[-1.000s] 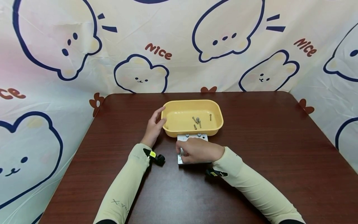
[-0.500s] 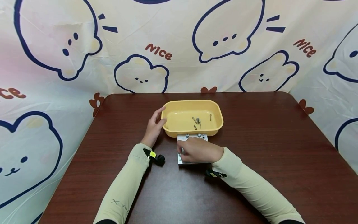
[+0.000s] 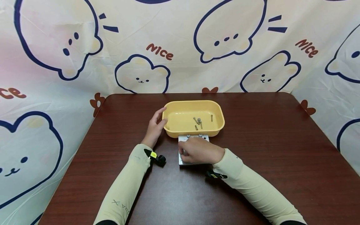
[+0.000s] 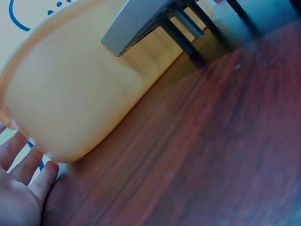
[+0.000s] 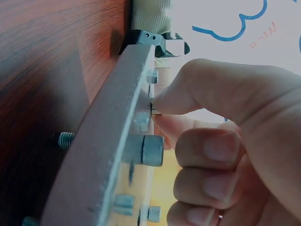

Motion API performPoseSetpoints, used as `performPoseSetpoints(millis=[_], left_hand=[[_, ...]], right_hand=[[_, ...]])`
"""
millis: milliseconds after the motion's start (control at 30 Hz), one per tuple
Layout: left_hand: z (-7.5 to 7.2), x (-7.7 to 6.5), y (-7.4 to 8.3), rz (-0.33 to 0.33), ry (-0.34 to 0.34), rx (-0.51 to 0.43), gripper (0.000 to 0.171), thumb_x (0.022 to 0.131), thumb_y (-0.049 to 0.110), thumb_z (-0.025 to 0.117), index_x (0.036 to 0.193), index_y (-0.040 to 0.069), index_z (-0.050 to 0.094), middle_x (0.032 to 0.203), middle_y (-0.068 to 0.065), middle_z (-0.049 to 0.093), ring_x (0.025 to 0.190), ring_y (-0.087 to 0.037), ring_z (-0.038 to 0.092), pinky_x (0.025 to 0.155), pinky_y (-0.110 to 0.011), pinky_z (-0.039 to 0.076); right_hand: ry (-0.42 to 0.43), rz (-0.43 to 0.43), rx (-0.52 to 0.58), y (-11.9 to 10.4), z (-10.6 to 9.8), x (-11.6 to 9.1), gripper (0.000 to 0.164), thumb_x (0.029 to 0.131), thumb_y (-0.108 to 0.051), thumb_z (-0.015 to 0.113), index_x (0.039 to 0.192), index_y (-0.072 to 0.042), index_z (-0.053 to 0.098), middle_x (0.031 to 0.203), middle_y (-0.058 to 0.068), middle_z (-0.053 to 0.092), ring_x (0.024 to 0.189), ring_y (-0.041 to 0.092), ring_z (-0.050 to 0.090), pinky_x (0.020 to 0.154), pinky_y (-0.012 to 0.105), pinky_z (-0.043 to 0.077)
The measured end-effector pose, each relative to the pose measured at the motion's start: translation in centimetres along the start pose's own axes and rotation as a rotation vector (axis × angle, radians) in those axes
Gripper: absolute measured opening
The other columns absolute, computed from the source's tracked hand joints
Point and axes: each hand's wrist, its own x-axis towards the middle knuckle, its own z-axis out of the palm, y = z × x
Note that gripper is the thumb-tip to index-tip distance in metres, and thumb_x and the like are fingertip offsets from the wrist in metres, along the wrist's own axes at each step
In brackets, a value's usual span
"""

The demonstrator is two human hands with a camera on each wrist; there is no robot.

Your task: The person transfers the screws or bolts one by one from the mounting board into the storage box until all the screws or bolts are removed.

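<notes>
A silver metal plate (image 3: 183, 138) stands on threaded bolts (image 4: 178, 37) in front of a yellow tray (image 3: 180, 127). My right hand (image 3: 198, 150) is over the plate's left part, thumb and index finger pinching a small screw (image 5: 156, 112) at its top face. Only a sliver of that screw shows. The other fingers of this hand curl in beside socket-head bolts (image 5: 153, 150) set in the plate. My left hand (image 3: 154, 128) touches the tray's left end with its fingers, which look fairly straight in the left wrist view.
Several loose screws (image 3: 199, 121) lie inside the tray, mostly right of its middle. A dark brown wooden table (image 3: 267, 131) carries everything. Behind it hangs a printed curtain (image 3: 180, 72). Black wrist cameras (image 3: 160, 160) sit on both sleeves.
My right hand stays at the same spot on the plate, its thumb and index finger shifting very slightly. The left hand, tray and loose screws have not moved.
</notes>
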Motion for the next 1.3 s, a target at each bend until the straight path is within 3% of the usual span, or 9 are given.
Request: performPoseSetpoints(millis=[133,467,667,1000,1300], left_hand=[[0.0,-0.1,0.2,0.002,-0.001,0.012,0.047,0.089,0.003,0.048,0.135,0.009,0.040,0.140,0.001,0.036,0.130,-0.013,0.028,0.104,-0.038,0.026],[-0.3,0.8,-1.9,0.006,0.015,0.003,0.045,0.090,0.007,0.049,0.133,0.020,0.044,0.137,0.010,0.038,0.128,-0.009,0.030,0.101,-0.036,0.031],[-0.2,0.8,-1.9,0.012,0.017,0.008,0.045,0.090,0.008,0.049,0.132,0.021,0.044,0.137,0.010,0.039,0.127,-0.010,0.032,0.100,-0.038,0.032],[-0.3,0.8,-1.9,-0.014,0.029,0.035,0.043,0.090,0.009,0.050,0.131,0.023,0.045,0.135,0.014,0.040,0.127,-0.003,0.029,0.104,-0.034,0.025],[-0.2,0.7,-1.7,0.013,0.021,0.025,0.045,0.090,0.006,0.049,0.132,0.020,0.044,0.137,0.011,0.039,0.128,-0.005,0.029,0.104,-0.036,0.026]], right_hand=[[0.017,-0.020,-0.017,-0.1,-0.1,0.0,0.004,0.079,-0.021,0.059,0.080,-0.017,0.059,0.059,-0.014,0.048,0.053,0.002,0.047,0.051,0.019,0.039],[0.030,-0.021,-0.021,-0.3,-0.2,0.0,0.004,0.079,-0.021,0.059,0.080,-0.018,0.059,0.058,-0.014,0.047,0.052,0.002,0.046,0.050,0.020,0.038],[0.055,-0.035,-0.034,-0.3,-0.1,-0.1,0.004,0.079,-0.022,0.059,0.078,-0.017,0.059,0.056,-0.014,0.046,0.051,0.002,0.045,0.050,0.020,0.038],[0.088,-0.059,-0.043,-0.1,0.0,0.0,0.005,0.080,-0.022,0.058,0.077,-0.018,0.059,0.057,-0.015,0.046,0.051,0.001,0.045,0.050,0.019,0.038],[0.096,-0.056,-0.043,0.0,0.1,-0.1,0.005,0.080,-0.022,0.057,0.078,-0.019,0.060,0.057,-0.015,0.046,0.051,0.000,0.045,0.050,0.019,0.038]])
